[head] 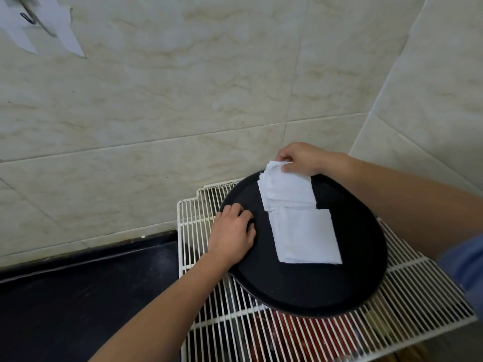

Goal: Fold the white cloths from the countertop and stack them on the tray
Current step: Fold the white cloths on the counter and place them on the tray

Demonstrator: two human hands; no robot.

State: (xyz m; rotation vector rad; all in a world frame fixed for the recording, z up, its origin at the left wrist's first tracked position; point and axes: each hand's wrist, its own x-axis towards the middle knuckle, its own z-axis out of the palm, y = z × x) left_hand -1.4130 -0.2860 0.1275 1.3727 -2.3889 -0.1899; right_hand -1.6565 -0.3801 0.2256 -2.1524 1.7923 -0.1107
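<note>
A round black tray lies on a white wire rack. Two stacks of folded white cloths sit on it: a far stack and a near stack, touching edge to edge. My right hand pinches the far top corner of the far stack, lifting its edge slightly. On the tray's left rim rests my left hand, fingers loosely curled and holding nothing.
The white wire rack covers something red below. A dark countertop stretches to the left. Tiled walls close off the back and right. Two knives hang on the wall at the top left.
</note>
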